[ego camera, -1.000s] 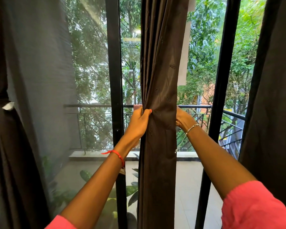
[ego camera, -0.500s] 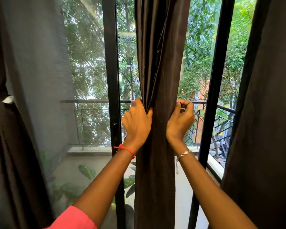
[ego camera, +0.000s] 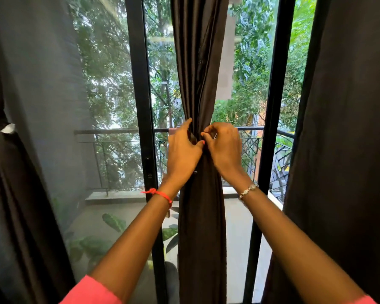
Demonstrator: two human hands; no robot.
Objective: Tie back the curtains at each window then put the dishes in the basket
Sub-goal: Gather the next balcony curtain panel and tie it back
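While both hands meet at the front of the gathered middle curtain (ego camera: 201, 216), the left hand (ego camera: 182, 156) wraps it from the left. Its fingers (ego camera: 184, 130) are curled onto the cloth, and the thumb presses the folds just below them. The right hand (ego camera: 225, 150) comes in from the other side with its fingers (ego camera: 217, 128) bent tight. Its forefinger and thumb pinch something small at the curtain's front; whether that is a fold or a tie cannot be told. The two thumbs lie almost touching.

Under the fingers the middle curtain is squeezed to its narrowest, and above and below them it hangs straight in long folds. A black post (ego camera: 140, 106) stands just left of the left fingers. A railing (ego camera: 110, 131) runs behind the glass at about the fingers' height.

Well to the left of the fingers hangs the left curtain (ego camera: 20, 194), cinched in, with a white tag (ego camera: 8, 128) at its waist. Well to the right of them the right curtain (ego camera: 338, 150) hangs loose.

Below the fingers, a red thread (ego camera: 160, 194) circles the left wrist and a bracelet (ego camera: 248, 189) the right. Pink sleeves (ego camera: 90, 290) show at the bottom edge. Leaves (ego camera: 114, 222) lie beyond the glass, low and to the left.
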